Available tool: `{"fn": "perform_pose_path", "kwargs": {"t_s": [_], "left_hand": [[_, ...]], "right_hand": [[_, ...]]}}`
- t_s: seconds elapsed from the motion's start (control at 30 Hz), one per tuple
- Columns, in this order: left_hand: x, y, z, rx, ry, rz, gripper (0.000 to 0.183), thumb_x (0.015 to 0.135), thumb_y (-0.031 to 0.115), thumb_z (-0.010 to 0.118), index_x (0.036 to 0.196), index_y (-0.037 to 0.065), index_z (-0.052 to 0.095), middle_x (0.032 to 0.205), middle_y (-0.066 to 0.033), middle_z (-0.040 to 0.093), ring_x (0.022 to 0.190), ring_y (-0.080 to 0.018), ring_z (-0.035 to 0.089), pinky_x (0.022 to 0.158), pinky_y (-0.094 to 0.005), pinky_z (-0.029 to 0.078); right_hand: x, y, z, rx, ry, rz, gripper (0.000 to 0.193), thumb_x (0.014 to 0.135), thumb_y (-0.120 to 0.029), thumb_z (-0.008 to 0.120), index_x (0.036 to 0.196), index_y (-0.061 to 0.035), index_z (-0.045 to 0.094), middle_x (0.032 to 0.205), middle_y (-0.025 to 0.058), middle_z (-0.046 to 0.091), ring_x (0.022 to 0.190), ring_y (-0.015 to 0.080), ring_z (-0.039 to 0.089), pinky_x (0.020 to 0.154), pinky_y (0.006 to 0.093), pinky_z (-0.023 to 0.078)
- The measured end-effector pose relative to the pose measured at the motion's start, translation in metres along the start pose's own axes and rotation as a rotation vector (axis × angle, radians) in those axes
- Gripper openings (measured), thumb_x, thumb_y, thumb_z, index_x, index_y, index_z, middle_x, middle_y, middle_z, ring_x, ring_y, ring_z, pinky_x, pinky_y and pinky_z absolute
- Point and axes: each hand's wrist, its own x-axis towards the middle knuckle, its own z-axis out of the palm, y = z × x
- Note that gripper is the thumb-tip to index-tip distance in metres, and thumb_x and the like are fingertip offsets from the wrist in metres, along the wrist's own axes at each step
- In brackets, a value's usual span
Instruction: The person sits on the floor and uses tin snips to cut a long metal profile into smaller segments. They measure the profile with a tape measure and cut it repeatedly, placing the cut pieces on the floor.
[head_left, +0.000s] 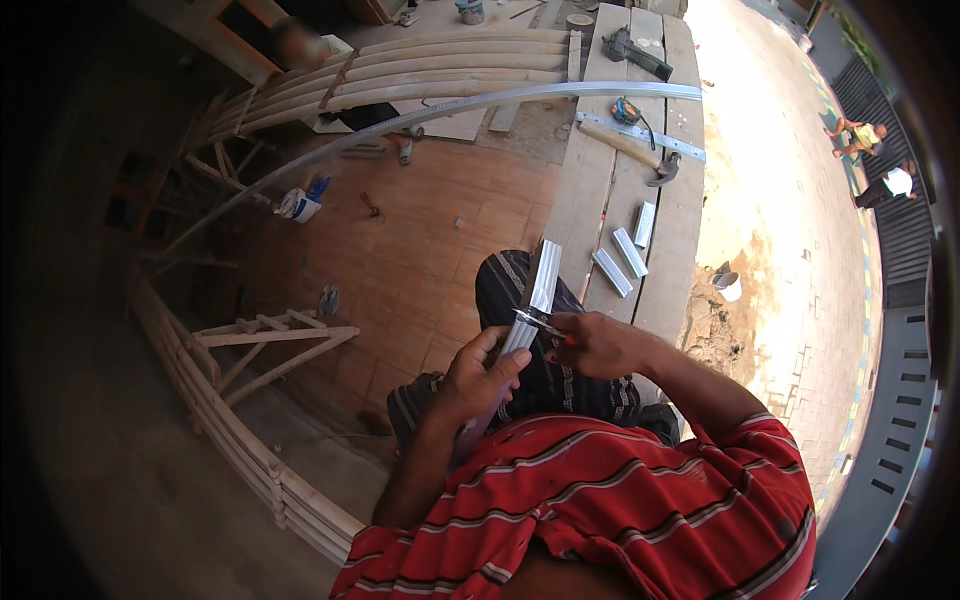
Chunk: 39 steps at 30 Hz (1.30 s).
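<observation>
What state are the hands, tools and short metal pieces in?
Left hand: closed around metal channel
Metal channel: held, tilted
Right hand: gripping snips
Snips: at the channel; blade opening unclear
Three short metal pieces: lying on plank bench
Hammer: lying down
Tape measure: lying down
Power tool: lying down; power state unclear
</observation>
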Motion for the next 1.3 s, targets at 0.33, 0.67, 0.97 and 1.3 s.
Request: {"fn": "perform_pose_path", "kwargs": {"t_s": [0.33,0.67,0.97,1.3], "left_hand": [[0.005,-0.006,-0.003,-0.065,-0.113,0.022,0.057,0.106,0.047,0.065,0.135,-0.002,0.058,0.107,-0.009,0.07,0.083,-0.0129,0.069,0.068,-0.0295,0.061],[0.111,-0.038,-0.005,-0.932,-0.48,-0.095,0.066,0.105,0.07,0.05,0.129,0.01,0.067,0.117,-0.0106,0.075,0.105,-0.0267,0.072,0.093,-0.0439,0.058],[0.129,-0.025,0.008,-0.811,-0.477,-0.074,0.059,0.108,0.054,0.056,0.142,0.005,0.055,0.116,-0.0192,0.074,0.1,-0.0306,0.076,0.092,-0.0448,0.061],[0.139,-0.045,0.014,-0.874,-0.416,-0.109,0.04,0.103,0.044,0.07,0.119,0.007,0.068,0.103,-0.0136,0.074,0.093,-0.026,0.075,0.083,-0.0456,0.064]], "right_hand": [[0.002,-0.004,-0.011,0.023,-0.076,0.113,0.033,0.1,-0.028,0.07,0.114,0.0024,0.068,0.092,0.025,0.073,0.093,0.0404,0.073,0.083,0.0481,0.055],[0.004,0.029,0.01,0.003,-0.003,0.029,0.033,0.094,-0.031,0.079,0.109,-0.0032,0.072,0.091,0.0206,0.073,0.087,0.0356,0.074,0.08,0.0467,0.056],[0.006,0.028,0.009,-0.131,-0.01,-0.008,0.046,0.089,-0.043,0.084,0.107,-0.003,0.072,0.087,0.0187,0.072,0.085,0.0379,0.072,0.079,0.0469,0.056],[0.005,0.049,0.022,-0.037,0.036,-0.056,0.04,0.088,-0.031,0.087,0.118,-0.0067,0.077,0.093,0.0117,0.079,0.086,0.0195,0.073,0.083,0.0381,0.058]]}}
